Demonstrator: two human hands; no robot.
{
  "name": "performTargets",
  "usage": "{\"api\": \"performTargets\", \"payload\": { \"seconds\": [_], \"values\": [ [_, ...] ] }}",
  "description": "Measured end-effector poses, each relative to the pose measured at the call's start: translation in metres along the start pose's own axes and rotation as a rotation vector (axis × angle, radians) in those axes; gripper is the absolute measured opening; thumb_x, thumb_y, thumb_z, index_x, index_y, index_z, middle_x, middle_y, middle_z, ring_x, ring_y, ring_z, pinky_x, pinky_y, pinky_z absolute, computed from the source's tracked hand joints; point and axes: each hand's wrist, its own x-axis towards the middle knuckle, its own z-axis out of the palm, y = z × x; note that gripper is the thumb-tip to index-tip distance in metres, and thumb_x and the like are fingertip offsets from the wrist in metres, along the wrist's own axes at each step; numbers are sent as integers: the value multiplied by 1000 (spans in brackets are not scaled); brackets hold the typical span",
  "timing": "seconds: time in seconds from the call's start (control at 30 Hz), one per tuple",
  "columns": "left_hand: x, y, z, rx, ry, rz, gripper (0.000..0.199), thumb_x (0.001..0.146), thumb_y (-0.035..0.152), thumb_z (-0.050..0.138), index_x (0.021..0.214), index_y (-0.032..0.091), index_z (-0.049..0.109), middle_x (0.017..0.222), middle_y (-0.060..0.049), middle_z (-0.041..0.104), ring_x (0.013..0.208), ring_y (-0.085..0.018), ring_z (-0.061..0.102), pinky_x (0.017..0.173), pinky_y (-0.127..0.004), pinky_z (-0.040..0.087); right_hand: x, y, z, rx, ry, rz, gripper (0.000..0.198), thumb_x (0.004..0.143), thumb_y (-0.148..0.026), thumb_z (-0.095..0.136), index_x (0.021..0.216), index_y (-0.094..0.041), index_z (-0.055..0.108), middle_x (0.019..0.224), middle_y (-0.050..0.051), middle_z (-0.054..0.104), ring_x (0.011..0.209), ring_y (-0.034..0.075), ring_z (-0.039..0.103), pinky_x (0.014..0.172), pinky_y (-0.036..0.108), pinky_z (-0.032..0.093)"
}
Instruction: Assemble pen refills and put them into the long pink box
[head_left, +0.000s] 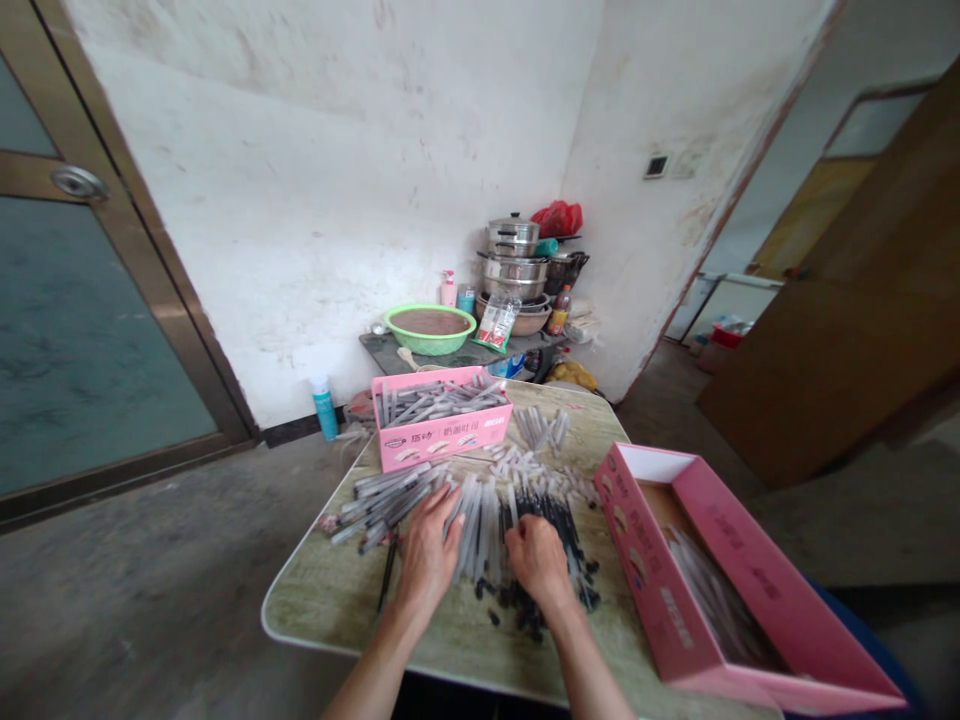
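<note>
My left hand (431,545) lies with its fingers stretched out at the edge of a row of clear pen barrels (474,525). Under and beside its fingertips is a fanned pile of grey pens (390,500). My right hand (538,560) is closed, its fingers curled at the right end of the clear barrels; whatever it pinches is hidden. Black pen parts (562,515) lie fanned out just beyond and beside it. Small black caps (525,610) are scattered below the right hand. Short whitish pen parts (517,467) lie in a loose heap behind the barrels.
A pink box (442,440) full of pens stands at the table's back left. Another pink box (652,590), with clear pieces inside, sits at the right edge. Behind the table (315,600), a low shelf holds a green basin (427,343) and stacked pots (516,270).
</note>
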Motion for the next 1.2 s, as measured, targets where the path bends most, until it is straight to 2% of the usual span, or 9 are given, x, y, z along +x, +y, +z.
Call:
{"api": "performTargets", "payload": {
  "seconds": [0.2,0.37,0.5,0.6,0.73,0.87,0.97,1.07,1.2],
  "values": [
    [11,13,3,-98,14,-27,39,86,21,48,123,21,60,123,-9,63,115,-25,55,101,-41,42,-3,5,-5,168,7,-18,29,88,-23,41,71,-17,63,61,7,68,57,16,64,53,20,37],
    [14,21,6,-170,13,-25,38,87,21,48,122,23,61,124,-8,62,117,-24,55,102,-40,41,-7,4,-5,311,32,3,30,88,-22,38,69,-18,60,61,7,67,59,16,63,54,21,37],
    [16,21,9,-241,12,-43,37,85,22,50,120,22,62,123,-8,63,116,-25,55,103,-40,40,-11,6,-5,472,-11,7,29,88,-27,38,69,-18,58,56,6,65,52,15,61,49,21,37],
    [17,24,10,-372,-3,-119,35,85,28,53,117,22,65,119,-9,65,111,-25,58,98,-39,44,-16,6,-4,616,-76,-14,31,89,-34,34,72,-18,55,55,4,64,44,14,59,44,20,37],
    [21,34,9,-774,-151,-382,43,82,44,58,114,16,66,106,-13,70,90,-26,66,74,-35,54,-28,8,-4,818,-251,-42,39,90,-46,30,82,-17,53,57,4,66,35,14,56,31,19,31],
    [21,47,4,-1143,-338,-502,45,82,46,59,110,12,67,95,-14,72,86,-25,67,70,-31,52,-41,14,-8,1307,-514,-39,34,87,-45,46,86,-12,58,50,2,63,27,9,44,26,17,26],
    [18,55,1,-1237,-366,-535,40,79,44,64,100,10,70,88,-14,72,82,-24,68,69,-29,51,-50,16,-7,1553,-587,-29,37,89,-44,49,90,-9,62,44,2,60,23,5,34,26,15,21],
    [15,63,-1,-1293,-362,-562,36,77,41,67,96,11,70,91,-14,72,81,-23,68,70,-29,51,-59,13,-4,1705,-587,6,36,90,-44,50,87,-11,64,35,-5,47,22,4,25,25,16,20],
    [11,69,-3,-1306,-371,-578,35,78,42,66,94,11,69,85,-13,72,72,-21,67,57,-25,50,-67,6,-1,1789,-593,36,31,85,-46,57,79,-15,61,35,-12,31,25,3,17,26,15,17]
  ]
}}
